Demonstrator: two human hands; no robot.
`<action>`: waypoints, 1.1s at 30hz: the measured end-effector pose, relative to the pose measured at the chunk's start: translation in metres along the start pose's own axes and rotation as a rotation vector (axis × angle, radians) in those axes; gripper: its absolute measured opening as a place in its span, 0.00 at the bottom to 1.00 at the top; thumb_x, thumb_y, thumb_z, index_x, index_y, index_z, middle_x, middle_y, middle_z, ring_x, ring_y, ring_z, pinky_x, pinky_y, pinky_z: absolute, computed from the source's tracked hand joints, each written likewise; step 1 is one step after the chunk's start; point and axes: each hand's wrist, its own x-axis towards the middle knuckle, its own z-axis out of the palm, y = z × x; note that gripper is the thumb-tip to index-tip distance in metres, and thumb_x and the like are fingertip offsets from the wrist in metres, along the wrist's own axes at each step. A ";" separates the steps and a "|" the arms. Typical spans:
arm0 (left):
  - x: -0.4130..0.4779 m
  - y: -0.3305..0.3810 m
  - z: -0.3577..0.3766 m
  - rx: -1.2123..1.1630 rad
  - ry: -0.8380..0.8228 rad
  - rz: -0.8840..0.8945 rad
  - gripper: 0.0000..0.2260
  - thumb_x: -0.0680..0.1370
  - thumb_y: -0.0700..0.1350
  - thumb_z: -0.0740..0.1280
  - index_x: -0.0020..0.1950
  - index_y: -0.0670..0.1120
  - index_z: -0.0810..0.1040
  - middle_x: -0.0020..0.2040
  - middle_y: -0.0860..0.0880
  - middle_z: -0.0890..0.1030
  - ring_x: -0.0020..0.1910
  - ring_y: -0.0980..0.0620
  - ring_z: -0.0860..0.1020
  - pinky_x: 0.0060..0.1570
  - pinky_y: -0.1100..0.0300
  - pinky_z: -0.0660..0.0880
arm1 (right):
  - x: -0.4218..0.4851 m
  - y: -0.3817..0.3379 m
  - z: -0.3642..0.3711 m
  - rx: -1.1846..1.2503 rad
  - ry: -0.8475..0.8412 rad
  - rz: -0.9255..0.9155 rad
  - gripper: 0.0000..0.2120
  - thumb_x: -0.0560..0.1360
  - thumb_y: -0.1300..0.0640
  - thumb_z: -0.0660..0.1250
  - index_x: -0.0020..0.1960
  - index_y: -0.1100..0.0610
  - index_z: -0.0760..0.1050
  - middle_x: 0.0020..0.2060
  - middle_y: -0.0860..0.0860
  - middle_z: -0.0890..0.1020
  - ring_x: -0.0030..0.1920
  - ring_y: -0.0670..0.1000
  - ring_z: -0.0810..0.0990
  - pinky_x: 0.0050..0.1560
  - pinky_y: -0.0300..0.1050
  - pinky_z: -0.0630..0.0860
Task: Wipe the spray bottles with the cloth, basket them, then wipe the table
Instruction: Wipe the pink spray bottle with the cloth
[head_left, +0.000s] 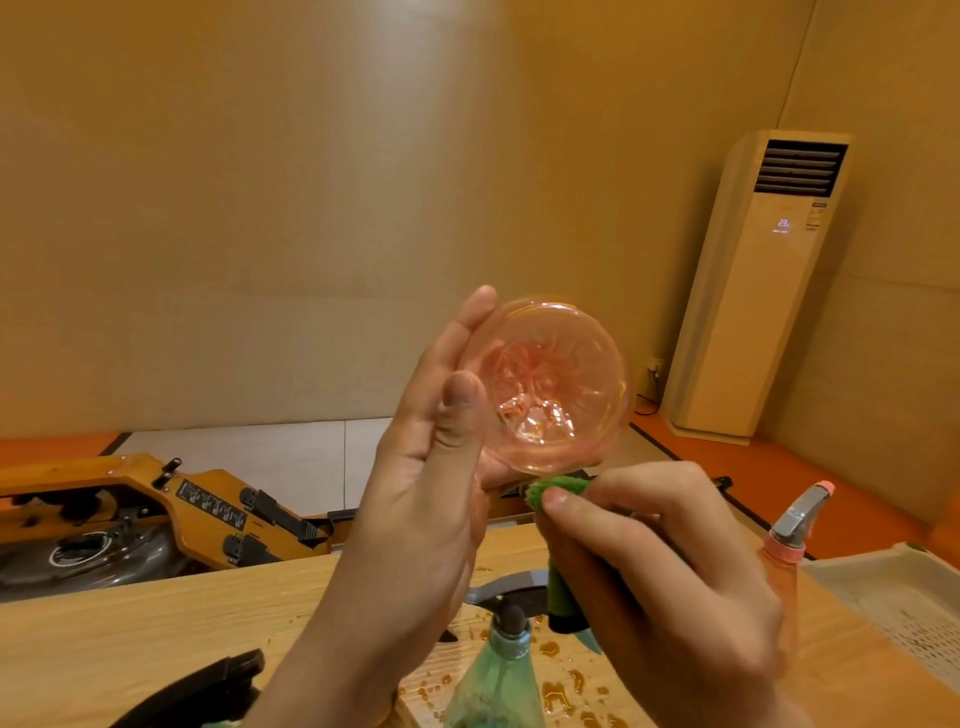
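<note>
step: wiping, first phase. left hand grips the held bottle, a clear pink one, up in the air over the table's far edge, base turned toward the camera, thumb along its side and fingers behind it. right hand pinches the green cloth between thumb and fingertips, with the cloth's tip touching the lower rim of the base. can't see the sprayer end of the held bottle.

judgement: nothing is basketed yet, so this is early. next move should be to run the cloth round the base and the wall while the left hand turns the bottle, then carry it right to the basket. the plastic looks slick, so keep the left grip firm.

surface: wooden table, with a black object at its near left that i can't identify. a teal spray bottle stands near centre, under the hands. amber droplets are scattered just right of it and will need the final wipe. a second pink spray bottle stands upright right of the right hand. the white perforated basket is just beyond it at the right edge.

room: wooden rowing machine on the floor beyond the table, left. plain beige walls. floor-standing air conditioner in the right corner, display lit.
</note>
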 end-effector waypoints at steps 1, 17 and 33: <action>0.000 -0.001 0.000 0.030 -0.008 0.010 0.21 0.78 0.59 0.61 0.70 0.65 0.75 0.74 0.52 0.76 0.71 0.37 0.76 0.69 0.38 0.73 | -0.001 0.000 0.000 -0.004 0.013 0.001 0.05 0.77 0.63 0.74 0.48 0.65 0.86 0.42 0.58 0.81 0.41 0.57 0.79 0.41 0.48 0.75; 0.002 -0.005 0.002 0.054 0.012 0.041 0.21 0.79 0.57 0.61 0.72 0.63 0.74 0.74 0.54 0.75 0.71 0.38 0.76 0.68 0.36 0.73 | 0.005 -0.018 0.007 0.335 0.173 0.511 0.03 0.73 0.53 0.76 0.45 0.45 0.84 0.43 0.45 0.83 0.47 0.47 0.83 0.46 0.33 0.76; 0.004 -0.007 0.001 0.016 0.035 0.049 0.21 0.78 0.58 0.61 0.72 0.64 0.74 0.75 0.52 0.74 0.70 0.33 0.75 0.65 0.39 0.77 | 0.022 -0.051 0.011 0.760 0.394 1.080 0.02 0.62 0.59 0.75 0.34 0.53 0.85 0.29 0.52 0.84 0.25 0.44 0.81 0.25 0.33 0.76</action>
